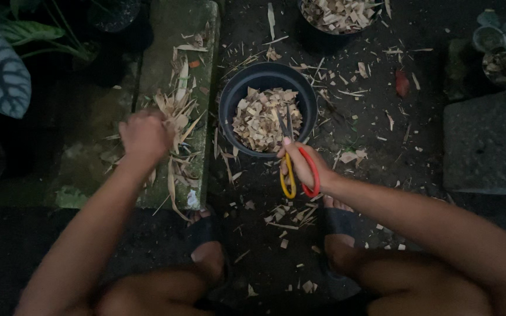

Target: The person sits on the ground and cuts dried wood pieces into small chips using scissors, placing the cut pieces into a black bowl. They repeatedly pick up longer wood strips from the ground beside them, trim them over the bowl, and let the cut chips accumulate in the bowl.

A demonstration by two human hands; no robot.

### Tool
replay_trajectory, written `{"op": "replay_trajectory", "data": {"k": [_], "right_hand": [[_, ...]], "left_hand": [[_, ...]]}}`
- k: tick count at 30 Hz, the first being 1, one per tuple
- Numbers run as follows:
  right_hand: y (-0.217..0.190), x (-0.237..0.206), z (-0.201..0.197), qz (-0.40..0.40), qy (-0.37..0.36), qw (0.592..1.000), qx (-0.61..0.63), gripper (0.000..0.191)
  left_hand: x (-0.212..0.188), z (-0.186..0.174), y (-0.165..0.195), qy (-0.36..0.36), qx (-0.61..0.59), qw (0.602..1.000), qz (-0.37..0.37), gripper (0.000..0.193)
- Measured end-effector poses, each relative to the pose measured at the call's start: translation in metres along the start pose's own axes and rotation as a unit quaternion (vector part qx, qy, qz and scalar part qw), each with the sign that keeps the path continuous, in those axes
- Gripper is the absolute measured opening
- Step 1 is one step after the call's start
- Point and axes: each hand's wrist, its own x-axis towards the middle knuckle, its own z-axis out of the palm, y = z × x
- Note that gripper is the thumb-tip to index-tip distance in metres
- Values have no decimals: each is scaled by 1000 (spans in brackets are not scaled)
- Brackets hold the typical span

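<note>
Red-and-yellow-handled scissors [296, 158] in right hand [303, 167], blades over black pot [229, 102].

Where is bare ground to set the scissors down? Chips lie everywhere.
The clearest patch is the dark ground between the black pot and the stone block, with few chips. The mossy slab under the left hand is crowded with dry leaves; chips litter the ground between the feet.
</note>
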Motion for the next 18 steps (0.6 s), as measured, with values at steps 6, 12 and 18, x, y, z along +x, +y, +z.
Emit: {"op": "replay_trajectory", "data": {"k": [6, 12, 18], "right_hand": [[1, 0, 0, -6, 5, 1000, 17, 62], [7, 2, -6, -10, 6, 1000, -7, 65], [8, 2, -4, -15, 16, 999, 29, 65]], "left_hand": [[9, 28, 9, 93, 95, 988, 77, 40], [29, 34, 6, -12, 124, 992, -11, 29], [22, 29, 4, -5, 104, 995, -4, 27]]}}
